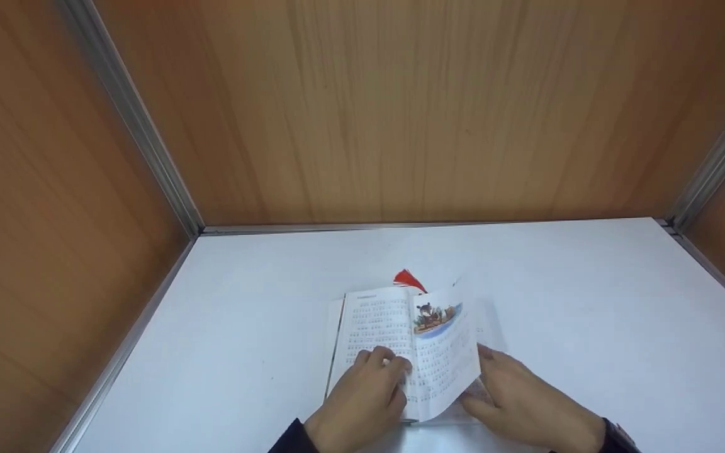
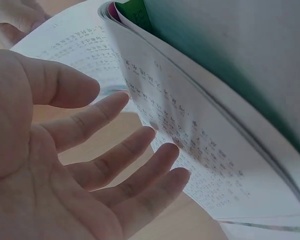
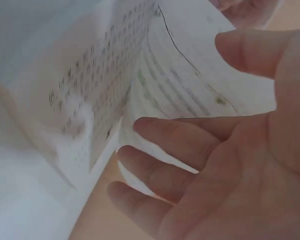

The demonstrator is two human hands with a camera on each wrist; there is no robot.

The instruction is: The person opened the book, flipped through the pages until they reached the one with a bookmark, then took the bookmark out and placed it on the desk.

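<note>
Book (image 1: 400, 340) lies open on white table (image 1: 589, 314), near front edge, centre. Left hand (image 1: 362, 396) rests on left page, fingers relaxed, gripping nothing. Red tassel (image 1: 408, 279) pokes out past the top edge. Right hand (image 1: 520, 396) is at the lifted right page (image 1: 447, 358); fingers look loose, probably just touching, not pinching.
</note>
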